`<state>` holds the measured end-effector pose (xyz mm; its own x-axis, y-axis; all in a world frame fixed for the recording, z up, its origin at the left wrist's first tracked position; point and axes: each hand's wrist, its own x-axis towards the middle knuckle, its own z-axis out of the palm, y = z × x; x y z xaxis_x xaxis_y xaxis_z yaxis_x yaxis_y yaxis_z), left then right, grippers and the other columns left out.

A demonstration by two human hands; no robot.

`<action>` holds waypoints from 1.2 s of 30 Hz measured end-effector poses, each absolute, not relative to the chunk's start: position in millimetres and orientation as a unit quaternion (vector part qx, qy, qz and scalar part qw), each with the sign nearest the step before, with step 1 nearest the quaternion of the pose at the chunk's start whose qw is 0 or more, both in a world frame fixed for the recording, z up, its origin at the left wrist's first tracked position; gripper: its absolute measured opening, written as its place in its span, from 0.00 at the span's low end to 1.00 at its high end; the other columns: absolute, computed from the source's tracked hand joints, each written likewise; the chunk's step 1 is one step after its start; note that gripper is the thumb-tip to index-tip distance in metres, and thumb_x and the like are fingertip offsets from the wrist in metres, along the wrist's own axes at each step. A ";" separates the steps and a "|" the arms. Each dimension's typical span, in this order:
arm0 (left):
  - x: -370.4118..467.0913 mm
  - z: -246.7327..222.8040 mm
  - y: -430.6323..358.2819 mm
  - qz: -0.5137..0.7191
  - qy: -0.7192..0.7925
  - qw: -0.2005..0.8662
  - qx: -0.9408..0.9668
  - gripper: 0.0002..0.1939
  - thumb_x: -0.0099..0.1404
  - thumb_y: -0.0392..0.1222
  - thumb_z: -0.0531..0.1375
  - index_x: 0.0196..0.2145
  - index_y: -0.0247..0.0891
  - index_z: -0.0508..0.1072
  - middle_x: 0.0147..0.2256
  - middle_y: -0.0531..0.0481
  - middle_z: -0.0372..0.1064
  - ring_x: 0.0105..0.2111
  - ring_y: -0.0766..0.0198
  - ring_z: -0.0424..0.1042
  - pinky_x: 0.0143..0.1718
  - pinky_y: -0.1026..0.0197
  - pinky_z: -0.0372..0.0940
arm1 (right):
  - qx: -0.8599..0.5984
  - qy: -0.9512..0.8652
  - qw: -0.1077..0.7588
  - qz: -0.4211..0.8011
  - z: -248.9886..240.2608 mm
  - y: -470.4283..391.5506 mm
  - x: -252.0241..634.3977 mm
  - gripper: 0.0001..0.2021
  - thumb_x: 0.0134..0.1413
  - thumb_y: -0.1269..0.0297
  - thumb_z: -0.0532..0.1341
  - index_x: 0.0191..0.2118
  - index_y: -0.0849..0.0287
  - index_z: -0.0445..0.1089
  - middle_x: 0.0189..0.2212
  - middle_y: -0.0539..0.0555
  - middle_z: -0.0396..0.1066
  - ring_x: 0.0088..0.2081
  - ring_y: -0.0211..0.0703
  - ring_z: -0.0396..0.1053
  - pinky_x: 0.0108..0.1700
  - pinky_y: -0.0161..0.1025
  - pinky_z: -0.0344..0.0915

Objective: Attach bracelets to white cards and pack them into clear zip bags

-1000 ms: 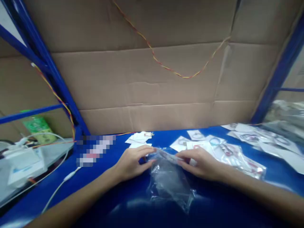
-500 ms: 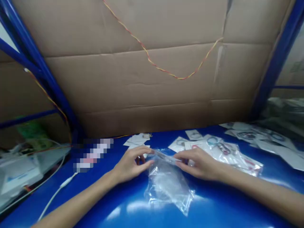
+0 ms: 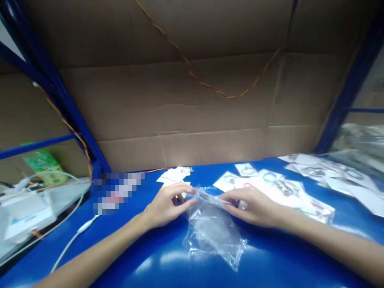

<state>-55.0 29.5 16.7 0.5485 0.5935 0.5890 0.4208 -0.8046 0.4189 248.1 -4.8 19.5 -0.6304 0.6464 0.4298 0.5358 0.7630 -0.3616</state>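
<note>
Clear bag [image 3: 214,234] pinched from both sides

It sits at six o'clock, over the blue counter [image 3: 159,244]. The left hand [image 3: 168,205] has its top edge at eleven o'clock, the right hand [image 3: 250,205] at one, each grip nearly closed. Flat packets [image 3: 277,188] lie at two.

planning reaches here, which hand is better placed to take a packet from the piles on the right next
Likely the right hand: it is beside the nearer packets, while the left hand is farther off. The right also pinches the clear plastic bag, so would first need to let go.
</note>
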 end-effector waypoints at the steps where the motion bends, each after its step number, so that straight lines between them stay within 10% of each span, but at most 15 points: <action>1: -55.0 16.8 29.4 0.376 0.292 0.113 0.872 0.09 0.67 0.39 0.65 0.44 0.39 0.81 0.42 0.47 0.81 0.28 0.64 0.78 0.26 0.67 0.73 | -0.331 -0.897 0.275 0.102 20.0 -5.1 248.0 0.10 0.68 0.63 0.60 0.49 0.52 0.77 0.39 0.51 0.82 0.34 0.41 0.77 0.38 0.36 0.69; 36: -56.4 17.7 28.4 0.310 0.354 0.149 0.870 0.09 0.70 0.43 0.62 0.42 0.39 0.81 0.39 0.49 0.81 0.31 0.65 0.75 0.31 0.66 0.67 | -0.354 -0.897 0.235 0.119 22.3 -3.8 246.6 0.12 0.69 0.60 0.58 0.50 0.54 0.77 0.40 0.53 0.82 0.37 0.44 0.77 0.42 0.38 0.67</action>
